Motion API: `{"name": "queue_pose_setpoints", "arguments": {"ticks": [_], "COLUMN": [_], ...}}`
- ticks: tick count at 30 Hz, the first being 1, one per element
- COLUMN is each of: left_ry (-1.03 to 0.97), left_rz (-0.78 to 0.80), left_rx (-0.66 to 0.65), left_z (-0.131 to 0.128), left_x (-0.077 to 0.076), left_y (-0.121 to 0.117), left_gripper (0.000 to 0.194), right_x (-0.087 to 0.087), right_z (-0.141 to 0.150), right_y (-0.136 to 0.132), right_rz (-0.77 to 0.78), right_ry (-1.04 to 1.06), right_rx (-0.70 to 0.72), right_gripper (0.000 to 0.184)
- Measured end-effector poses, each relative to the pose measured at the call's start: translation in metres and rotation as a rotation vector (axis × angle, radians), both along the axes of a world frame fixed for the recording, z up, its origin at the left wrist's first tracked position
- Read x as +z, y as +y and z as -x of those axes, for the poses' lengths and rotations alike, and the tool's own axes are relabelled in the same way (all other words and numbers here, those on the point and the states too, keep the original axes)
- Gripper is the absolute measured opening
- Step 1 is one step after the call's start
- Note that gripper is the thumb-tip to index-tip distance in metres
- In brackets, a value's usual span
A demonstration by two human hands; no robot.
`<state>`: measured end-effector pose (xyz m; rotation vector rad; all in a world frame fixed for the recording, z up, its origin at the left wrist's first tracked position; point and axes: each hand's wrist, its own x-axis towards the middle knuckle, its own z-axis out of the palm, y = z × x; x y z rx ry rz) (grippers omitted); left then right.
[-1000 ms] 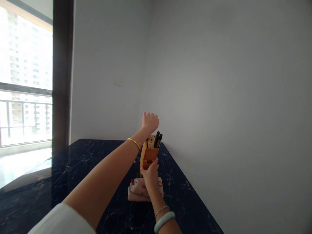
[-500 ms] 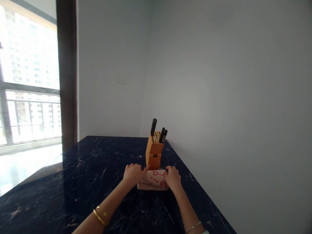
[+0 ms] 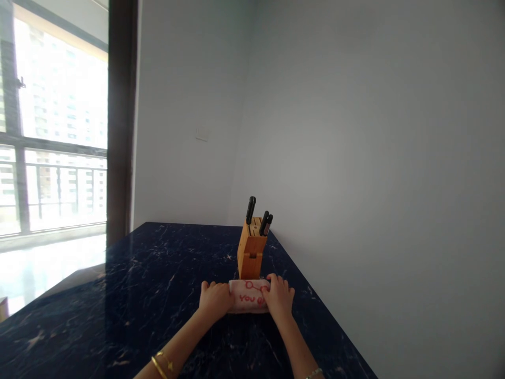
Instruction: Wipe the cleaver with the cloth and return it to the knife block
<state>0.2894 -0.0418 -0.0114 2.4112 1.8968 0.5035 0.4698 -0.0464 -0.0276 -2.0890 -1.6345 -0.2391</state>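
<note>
A pink towel (image 3: 246, 305) with red lettering and line drawings lies in a compact folded or rolled bundle on the dark table. My left hand (image 3: 215, 302) grips its left end, with the thumb along the near side and the fingers curled at the back. At the right end, my right hand (image 3: 279, 299) is closed on the towel, its thumb over the printed face. Directly behind the bundle stands a wooden knife block (image 3: 251, 260), upright, with several black-handled knives (image 3: 251, 210) in its slots.
The table (image 3: 165, 263) has a dark blue marbled top. Its right edge runs close to a grey wall (image 3: 355, 184). A wall switch plate (image 3: 202, 134) is on the far wall. Beyond a dark frame (image 3: 120, 121) at the left is a bright window (image 3: 63, 105).
The towel has gone from a looser fold with a layer showing in front to a tighter bundle with lettering facing me. My left thumb has come down from its top edge. The view has shifted slightly.
</note>
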Motion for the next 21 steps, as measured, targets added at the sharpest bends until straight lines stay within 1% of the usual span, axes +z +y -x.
{"name": "queue_pose_setpoints", "arguments": {"ticks": [2, 4, 6, 10, 12, 13, 16, 18, 21], "left_ry": [-0.035, -0.085, -0.143, -0.237, -0.256, -0.261, -0.257, -0.233, -0.185], "left_rz": [-0.01, -0.058, -0.137, -0.318, -0.4, -0.436, -0.538, -0.593, -0.628], "left_rx": [0.014, 0.019, -0.001, -0.073, -0.115, -0.132, -0.175, -0.201, -0.224], "left_z": [0.001, 0.001, -0.003, -0.017, -0.025, -0.029, -0.037, -0.038, -0.037], "left_x": [0.006, 0.021, 0.045, 0.1, 0.122, 0.131, 0.149, 0.156, 0.161], "left_y": [0.008, 0.021, 0.036, 0.066, 0.074, 0.076, 0.076, 0.074, 0.074], "left_gripper": [0.024, 0.025, 0.029, 0.046, 0.053, 0.056, 0.06, 0.056, 0.05], "right_x": [0.0, 0.0, -0.001, -0.003, -0.005, -0.005, -0.006, -0.007, -0.007], "right_z": [0.001, 0.002, 0.003, 0.004, 0.004, 0.003, 0.003, 0.003, 0.003], "right_y": [0.0, -0.001, 0.0, 0.001, 0.001, 0.001, 0.001, 0.002, 0.003], "right_rz": [-0.016, -0.031, -0.043, -0.058, -0.065, -0.068, -0.076, -0.08, -0.082], "right_ry": [0.0, 0.0, 0.001, 0.002, 0.001, 0.0, -0.004, -0.006, -0.005], "right_rx": [0.006, 0.017, 0.028, 0.048, 0.056, 0.059, 0.066, 0.073, 0.077], "right_gripper": [0.022, 0.023, 0.024, 0.027, 0.028, 0.028, 0.027, 0.027, 0.027]}}
